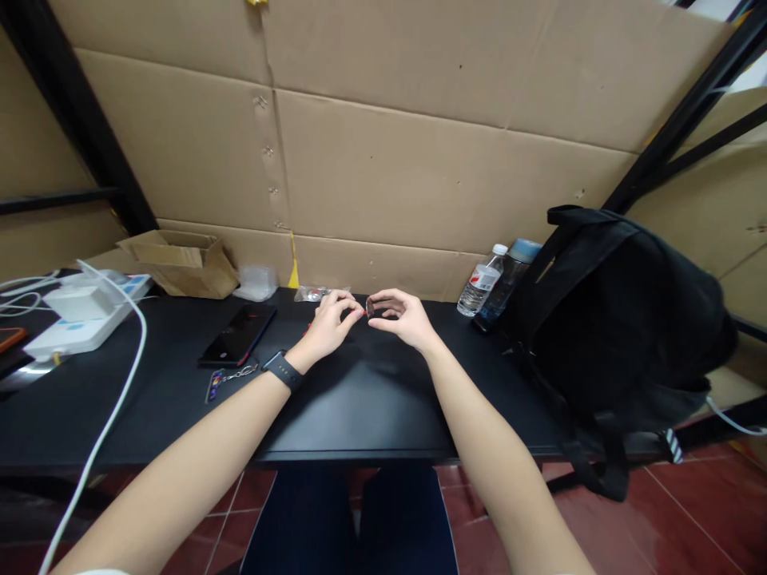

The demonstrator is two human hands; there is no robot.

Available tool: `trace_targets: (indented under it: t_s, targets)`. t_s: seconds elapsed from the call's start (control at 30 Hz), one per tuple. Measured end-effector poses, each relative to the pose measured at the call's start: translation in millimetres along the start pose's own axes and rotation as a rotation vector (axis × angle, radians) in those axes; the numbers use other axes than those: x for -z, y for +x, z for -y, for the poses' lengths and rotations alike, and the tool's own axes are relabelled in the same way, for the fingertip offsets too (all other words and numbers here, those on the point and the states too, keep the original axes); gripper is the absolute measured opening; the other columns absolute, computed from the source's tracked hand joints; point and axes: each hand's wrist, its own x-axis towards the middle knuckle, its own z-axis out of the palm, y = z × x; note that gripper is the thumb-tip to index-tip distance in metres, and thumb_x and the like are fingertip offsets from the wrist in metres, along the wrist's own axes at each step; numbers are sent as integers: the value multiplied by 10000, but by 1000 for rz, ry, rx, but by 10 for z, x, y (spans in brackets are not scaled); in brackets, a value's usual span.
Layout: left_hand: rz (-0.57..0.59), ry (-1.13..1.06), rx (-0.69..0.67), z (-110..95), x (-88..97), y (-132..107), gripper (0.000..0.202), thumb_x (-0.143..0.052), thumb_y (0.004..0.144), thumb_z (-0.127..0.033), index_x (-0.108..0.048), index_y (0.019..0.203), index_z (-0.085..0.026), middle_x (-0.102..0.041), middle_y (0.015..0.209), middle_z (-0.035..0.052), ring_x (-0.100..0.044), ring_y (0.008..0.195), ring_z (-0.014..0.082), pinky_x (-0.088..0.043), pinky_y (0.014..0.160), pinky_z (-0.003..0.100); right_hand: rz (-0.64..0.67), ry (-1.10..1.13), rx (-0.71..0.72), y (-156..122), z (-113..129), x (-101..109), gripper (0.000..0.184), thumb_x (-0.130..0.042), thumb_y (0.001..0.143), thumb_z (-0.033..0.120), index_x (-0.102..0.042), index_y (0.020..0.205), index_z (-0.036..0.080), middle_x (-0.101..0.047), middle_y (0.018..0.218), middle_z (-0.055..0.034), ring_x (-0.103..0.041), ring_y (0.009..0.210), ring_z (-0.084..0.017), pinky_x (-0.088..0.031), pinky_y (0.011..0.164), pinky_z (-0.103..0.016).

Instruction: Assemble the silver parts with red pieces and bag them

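Observation:
My left hand [331, 326], with a dark watch on its wrist, is closed in a pinch at the middle of the black table. A small red piece [364, 313] shows at its fingertips, too small to name. My right hand [406, 318] grips a small dark round disc [370, 307] with a pale rim, held edge-on between thumb and fingers. The red piece and the disc meet or nearly meet; I cannot tell which. Something red [309, 326] peeks out beside my left hand, mostly hidden. Behind that hand lies a clear plastic bag [320, 294] with small contents.
On the left are a phone [238, 334], a keychain [231, 377], an open cardboard box [185, 263], a clear plastic packet [256, 283] and a white power strip [89, 323] with cables. To the right stand a water bottle [480, 281], a darker bottle [509, 275] and a black backpack [617, 327]. Cardboard walls the back.

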Motion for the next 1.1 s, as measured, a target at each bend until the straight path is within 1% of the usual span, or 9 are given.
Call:
trace_targets:
  t_s: [0.1,0.23,0.4,0.57,0.7,0.77,0.9,1.0,1.1]
  targets:
    - [-15,-5,-1,-13,7,5,185,-562,997,-346,-688,929,-229,-597,1137,57,-559,1179,228,-430,1066,417,6,-9,-8,-8,-3,-73,495,-911,643,333,-688,1076,242,-758,1149,-71,-737,1067,-241,-535,855,-328]
    - [-2,34,19,-43,8,0,144,-563,982,-302,-678,939,-227,-597,1151,66,-550,1180,237,-425,1069,436,12,-28,-15,-14,9,-130,487,-901,654,333,-687,1079,232,-767,1105,-76,-737,1082,-252,-535,847,-324]
    - [0,79,10,-66,17,-16,131,-569,967,-291,-675,939,-220,-594,1165,72,-535,1182,250,-415,1054,447,-8,-31,-20,-18,19,-166,476,-902,652,329,-686,1064,231,-767,1096,-74,-742,1068,-250,-538,832,-315]
    - [3,116,-10,-109,48,-23,129,-557,965,-276,-669,939,-218,-595,1172,78,-531,1192,259,-412,1027,448,-9,14,-34,-22,-16,-194,488,-913,641,318,-686,1061,221,-768,1068,-71,-751,1041,-247,-549,821,-308]
    - [0,127,-34,-116,63,-18,136,-557,966,-277,-674,929,-220,-601,1141,77,-541,1167,256,-409,1031,448,-9,58,-61,-25,-53,-211,504,-925,624,352,-685,1048,220,-753,1114,-74,-750,1033,-244,-577,851,-324]
    - [-3,140,-37,-111,68,-15,140,-562,969,-290,-681,935,-225,-602,1142,75,-538,1166,256,-400,1043,451,12,84,-73,-22,-67,-200,471,-917,631,387,-687,1005,216,-749,1122,-72,-743,1044,-242,-587,893,-347]
    - [-12,169,-45,-128,82,-17,145,-573,973,-300,-697,952,-228,-598,1158,75,-533,1170,262,-382,1047,463,49,53,-95,-2,-88,-142,368,-867,700,446,-711,927,203,-762,1054,-63,-737,995,-225,-568,967,-386]
    - [-11,166,-44,-165,86,-23,162,-582,979,-329,-709,944,-234,-597,1163,75,-531,1180,266,-374,1053,466,62,-36,-80,15,-103,-105,303,-787,791,483,-733,894,203,-766,1018,-60,-720,958,-212,-545,975,-386]
    - [-14,156,-52,-186,84,-25,175,-582,985,-348,-713,944,-239,-596,1161,72,-533,1181,261,-366,1066,467,63,-81,-62,26,-120,-98,288,-753,818,489,-735,845,202,-758,1034,-57,-702,965,-208,-533,961,-366]
